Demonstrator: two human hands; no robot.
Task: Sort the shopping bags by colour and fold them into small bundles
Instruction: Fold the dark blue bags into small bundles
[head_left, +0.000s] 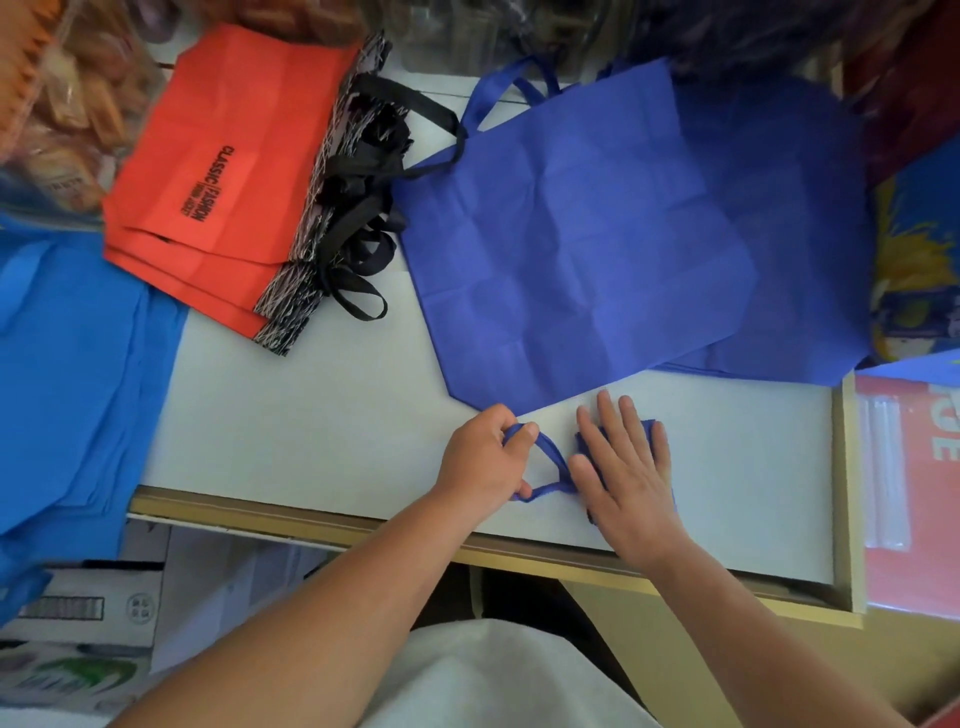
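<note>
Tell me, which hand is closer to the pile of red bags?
Left. The left hand, pinching the blue handle loop, lies nearer the red bags, below and right of them. The right hand presses flat on the folded blue bundle, farther right.

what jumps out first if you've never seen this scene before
The big indigo bag lies spread flat across the middle right of the white table, with a stack of red bags with black handles beside it at the upper left. Near the front edge, the right hand presses flat on a small indigo bundle while the left hand pinches its handle loop.
</note>
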